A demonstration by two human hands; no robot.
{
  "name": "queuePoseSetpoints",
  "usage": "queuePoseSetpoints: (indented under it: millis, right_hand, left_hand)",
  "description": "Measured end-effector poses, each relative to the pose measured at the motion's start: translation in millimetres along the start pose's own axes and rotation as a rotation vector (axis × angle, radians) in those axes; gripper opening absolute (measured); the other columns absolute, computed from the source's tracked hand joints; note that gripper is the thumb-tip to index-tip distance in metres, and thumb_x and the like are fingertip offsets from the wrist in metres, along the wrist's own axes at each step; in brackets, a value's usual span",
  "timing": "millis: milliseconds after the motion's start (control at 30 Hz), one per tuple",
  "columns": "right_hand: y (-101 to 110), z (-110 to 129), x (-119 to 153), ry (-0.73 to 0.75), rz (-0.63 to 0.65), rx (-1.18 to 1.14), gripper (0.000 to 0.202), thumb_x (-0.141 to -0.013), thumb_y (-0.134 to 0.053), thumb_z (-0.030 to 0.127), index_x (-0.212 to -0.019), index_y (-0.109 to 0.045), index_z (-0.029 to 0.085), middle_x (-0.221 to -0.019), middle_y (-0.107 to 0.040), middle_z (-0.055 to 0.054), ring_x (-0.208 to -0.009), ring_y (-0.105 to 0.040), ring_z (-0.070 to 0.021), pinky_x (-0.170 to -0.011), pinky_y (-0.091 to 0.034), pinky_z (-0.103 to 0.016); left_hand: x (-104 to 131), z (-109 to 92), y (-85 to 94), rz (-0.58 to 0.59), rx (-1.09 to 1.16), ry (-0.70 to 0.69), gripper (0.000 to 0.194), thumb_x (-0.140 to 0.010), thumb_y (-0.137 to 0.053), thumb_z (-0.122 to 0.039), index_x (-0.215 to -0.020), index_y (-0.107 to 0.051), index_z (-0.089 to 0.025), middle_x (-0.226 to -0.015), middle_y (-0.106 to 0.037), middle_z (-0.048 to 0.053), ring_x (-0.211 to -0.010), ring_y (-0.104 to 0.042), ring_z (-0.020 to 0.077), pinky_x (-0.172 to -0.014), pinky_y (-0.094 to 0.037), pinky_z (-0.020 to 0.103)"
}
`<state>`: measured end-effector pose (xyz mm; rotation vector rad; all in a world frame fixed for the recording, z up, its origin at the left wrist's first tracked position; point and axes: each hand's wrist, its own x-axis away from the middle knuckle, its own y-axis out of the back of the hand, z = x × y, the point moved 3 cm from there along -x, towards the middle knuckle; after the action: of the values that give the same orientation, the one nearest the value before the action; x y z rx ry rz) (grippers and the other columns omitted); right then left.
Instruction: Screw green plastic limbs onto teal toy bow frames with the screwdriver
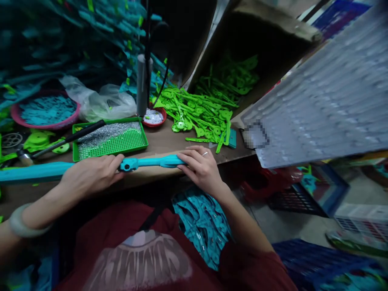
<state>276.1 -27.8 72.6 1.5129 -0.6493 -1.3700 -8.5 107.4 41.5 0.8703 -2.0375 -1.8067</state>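
A long turquoise plastic piece [148, 162] lies level across the front of the workbench, its left end running out of view. My left hand [95, 171] is closed around it near a block with a dark round hole. Its right end is in my right hand [201, 165], with the fingers wrapped over the tip. Just beyond my left hand sits a green perforated tray [127, 142] with many small silvery metal bits. A hammer [68, 139] with a black grip rests across that tray's left side.
Bright green plastic parts [200, 115] are heaped on the bench, spilling from a box. Behind the tray stand a red dish [154, 117] of small pieces and a pink basin [45, 121] of turquoise parts. Grey sheeting [327, 93] slants at right. More turquoise parts [203, 226] lie below.
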Motion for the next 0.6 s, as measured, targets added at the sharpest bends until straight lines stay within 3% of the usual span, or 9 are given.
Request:
queuePoseSetpoints:
  millis: [100,200,267,333,367,433,500,600]
  right_hand:
    - [-2,1,-12,0.016,0.017,-0.004,0.023,-0.094,-0.057,0.031,-0.112,-0.066,0.022,-0.105,-0.074,-0.008,-0.100,-0.062,-0.0264,-0.086,-0.045,-0.044]
    - [-3,5,-8,0.094,-0.034,-0.094,0.018,-0.091,-0.060,0.028,-0.107,-0.067,0.025,-0.098,-0.075,-0.005,-0.093,-0.065,-0.0262,-0.083,-0.048,-0.045]
    - [2,2,-2,0.087,-0.082,-0.215,0.025,-0.087,-0.064,0.028,-0.111,-0.067,0.034,-0.094,-0.074,-0.004,-0.090,-0.067,-0.0283,-0.079,-0.052,-0.049]
    - [8,-12,4,-0.020,-0.141,-0.324,0.045,-0.082,-0.068,0.034,-0.124,-0.060,0.047,-0.102,-0.073,-0.006,-0.092,-0.068,-0.0341,-0.078,-0.054,-0.058]
    - [13,-22,7,-0.111,-0.225,-0.319,0.054,-0.077,-0.070,0.039,-0.128,-0.056,0.051,-0.108,-0.071,-0.008,-0.095,-0.067,-0.0384,-0.079,-0.053,-0.063]
    - [21,-31,14,-0.126,-0.329,-0.327,0.052,-0.074,-0.067,0.048,-0.125,-0.057,0.057,-0.100,-0.071,-0.012,-0.089,-0.067,-0.0439,-0.073,-0.051,-0.069]
    - [27,-22,23,-0.023,-0.393,-0.241,0.052,-0.074,-0.065,0.046,-0.124,-0.057,0.058,-0.093,-0.072,-0.013,-0.083,-0.068,-0.0427,-0.067,-0.052,-0.067]
    - [15,19,27,0.144,-0.427,-0.007,0.061,-0.080,-0.064,0.033,-0.135,-0.049,0.054,-0.100,-0.074,-0.007,-0.088,-0.071,-0.0326,-0.069,-0.058,-0.054]
  left_hand:
    - [-3,-4,-2.1,0.055,-0.222,-0.174,0.034,-0.097,-0.041,-0.043,-0.097,-0.064,-0.017,-0.077,-0.067,0.009,-0.066,-0.066,0.0258,-0.054,-0.043,0.032]
    - [3,-17,0.0,-0.043,-0.298,-0.148,0.032,-0.099,-0.042,-0.040,-0.091,-0.061,-0.016,-0.073,-0.066,0.007,-0.060,-0.064,0.0221,-0.048,-0.038,0.029]
    - [3,-30,3.0,-0.076,-0.305,-0.184,0.029,-0.100,-0.043,-0.035,-0.085,-0.060,-0.015,-0.069,-0.064,0.006,-0.056,-0.063,0.0205,-0.045,-0.036,0.029]
    - [-6,-35,8.2,-0.052,-0.346,-0.178,0.027,-0.101,-0.040,-0.034,-0.091,-0.060,-0.018,-0.075,-0.065,0.005,-0.065,-0.065,0.0190,-0.050,-0.041,0.028]
    - [-11,-34,13.8,-0.052,-0.368,-0.171,0.030,-0.102,-0.037,-0.035,-0.094,-0.060,-0.018,-0.078,-0.066,0.005,-0.069,-0.066,0.0191,-0.053,-0.043,0.029]
    - [-12,-36,32.7,-0.132,-0.446,-0.212,0.031,-0.104,-0.033,-0.032,-0.109,-0.059,-0.017,-0.085,-0.067,0.006,-0.074,-0.066,0.0184,-0.058,-0.046,0.030]
    - [8,-44,58.6,-0.291,-0.571,-0.253,0.031,-0.103,-0.036,-0.026,-0.127,-0.053,-0.018,-0.097,-0.069,0.007,-0.082,-0.067,0.0174,-0.069,-0.049,0.030]
    - [78,-45,90.6,-0.518,-0.746,-0.150,0.040,-0.097,-0.053,-0.022,-0.136,-0.049,-0.032,-0.121,-0.064,0.003,-0.109,-0.063,0.0200,-0.092,-0.046,0.033]
